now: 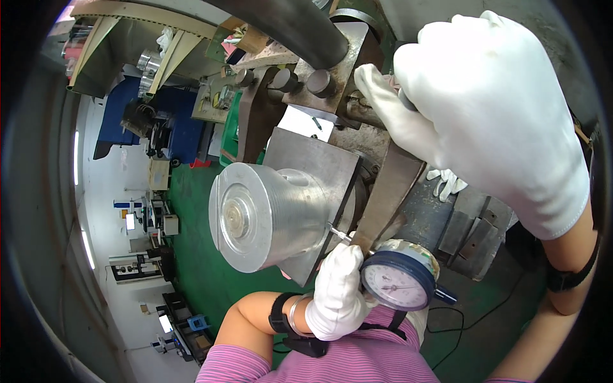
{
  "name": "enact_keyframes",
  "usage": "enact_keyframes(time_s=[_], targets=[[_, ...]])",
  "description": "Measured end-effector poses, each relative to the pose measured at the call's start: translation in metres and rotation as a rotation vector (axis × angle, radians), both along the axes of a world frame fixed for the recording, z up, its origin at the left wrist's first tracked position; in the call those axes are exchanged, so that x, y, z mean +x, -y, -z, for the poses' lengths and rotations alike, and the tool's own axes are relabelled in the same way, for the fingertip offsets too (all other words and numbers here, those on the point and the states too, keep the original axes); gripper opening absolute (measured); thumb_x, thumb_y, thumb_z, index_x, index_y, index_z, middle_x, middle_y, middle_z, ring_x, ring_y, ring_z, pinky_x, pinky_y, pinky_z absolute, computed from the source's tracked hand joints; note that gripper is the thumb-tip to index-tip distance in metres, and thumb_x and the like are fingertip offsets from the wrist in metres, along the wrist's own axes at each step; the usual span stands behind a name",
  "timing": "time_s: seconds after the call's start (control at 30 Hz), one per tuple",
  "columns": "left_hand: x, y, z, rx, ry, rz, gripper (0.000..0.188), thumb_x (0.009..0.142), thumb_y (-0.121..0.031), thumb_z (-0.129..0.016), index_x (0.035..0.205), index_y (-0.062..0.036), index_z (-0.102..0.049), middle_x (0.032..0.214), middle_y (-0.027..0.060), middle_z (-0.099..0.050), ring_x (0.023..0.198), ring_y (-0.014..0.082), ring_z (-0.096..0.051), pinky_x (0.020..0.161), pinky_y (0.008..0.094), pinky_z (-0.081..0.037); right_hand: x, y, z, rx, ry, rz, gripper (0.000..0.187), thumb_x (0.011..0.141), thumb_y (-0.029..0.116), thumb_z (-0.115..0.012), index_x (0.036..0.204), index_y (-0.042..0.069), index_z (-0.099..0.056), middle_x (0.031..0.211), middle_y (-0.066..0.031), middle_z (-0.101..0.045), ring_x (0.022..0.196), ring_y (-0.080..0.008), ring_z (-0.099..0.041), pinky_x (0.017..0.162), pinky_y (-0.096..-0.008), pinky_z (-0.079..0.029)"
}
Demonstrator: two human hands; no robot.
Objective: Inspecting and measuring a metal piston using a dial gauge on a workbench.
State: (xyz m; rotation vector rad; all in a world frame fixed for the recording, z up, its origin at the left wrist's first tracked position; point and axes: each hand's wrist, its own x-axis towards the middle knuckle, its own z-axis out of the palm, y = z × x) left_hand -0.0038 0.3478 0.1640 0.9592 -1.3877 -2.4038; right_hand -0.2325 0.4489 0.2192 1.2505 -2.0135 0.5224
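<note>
A round, silvery metal part point(297, 198), shaped like a piston with a ringed end face, rests on a flat steel plate point(310, 156) of a heavy machine. A slim metal rod point(340, 233) meets the part's side. Beside it is a dark-blue-rimmed dial gauge point(396, 284). My left hand point(338, 293), in a white glove, is closed right at the gauge's left edge; what its fingers hold is hidden. Farther off to the right, my white-gloved right hand point(485, 96) is closed around a dark handle point(406, 101), mostly covered by the glove.
A thick dark cylindrical arm point(300, 32) crosses above the machine, near several round knobs point(321, 83). White paper point(306, 122) lies behind the plate. A spare white glove point(447, 183) rests by the grey machine body. Shelving point(143, 13) stands far left; a black cable point(485, 322) trails on the floor.
</note>
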Motion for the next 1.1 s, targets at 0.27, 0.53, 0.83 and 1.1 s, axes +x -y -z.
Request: enact_keyframes(time_s=[0.27, 0.53, 0.83, 1.1], targets=[[0.01, 0.009, 0.014, -0.115, 0.065, 0.101, 0.042, 0.094, -0.039, -0.051, 0.116, -0.0023, -0.049, 0.106, 0.0149, -0.06, 0.095, 0.0293, -0.063, 0.083, 0.0434, -0.051, 0.0, 0.002, 0.012, 0.008, 0.009, -0.005, 0.03, 0.077, 0.024, -0.071, 0.056, 0.007, -0.057, 0.053, -0.0093, -0.052, 0.053, -0.0271, -0.056, 0.054, -0.0357, -0.044], [0.022, 0.022, 0.025, -0.229, 0.121, 0.201, 0.062, 0.092, -0.052, -0.053, 0.127, -0.0015, -0.046, 0.114, 0.0184, -0.06, 0.103, 0.0338, -0.062, 0.088, 0.0503, -0.05, 0.007, 0.008, 0.017, 0.017, 0.01, -0.011, 0.03, 0.077, 0.025, -0.07, 0.056, 0.007, -0.058, 0.053, -0.0094, -0.052, 0.053, -0.0272, -0.056, 0.054, -0.0359, -0.044], [0.007, 0.026, 0.003, 0.004, 0.173, 0.353, 0.095, 0.078, -0.081, -0.045, 0.13, -0.001, -0.046, 0.121, 0.0136, -0.057, 0.109, 0.0272, -0.057, 0.096, 0.0448, -0.046, 0.037, 0.008, 0.03, -0.002, 0.098, -0.007, 0.03, 0.078, 0.025, -0.069, 0.057, 0.007, -0.058, 0.053, -0.0095, -0.053, 0.053, -0.0274, -0.056, 0.054, -0.0362, -0.044], [0.026, 0.036, 0.007, -0.212, 0.251, 0.688, 0.053, 0.093, -0.032, -0.061, 0.128, 0.0057, -0.048, 0.072, -0.0016, -0.049, 0.055, 0.008, -0.041, 0.049, 0.0243, -0.036, 0.076, -0.016, 0.049, -0.07, 0.149, 0.084, 0.03, 0.078, 0.025, -0.069, 0.057, 0.007, -0.058, 0.053, -0.0095, -0.053, 0.053, -0.0276, -0.056, 0.054, -0.0364, -0.045]])
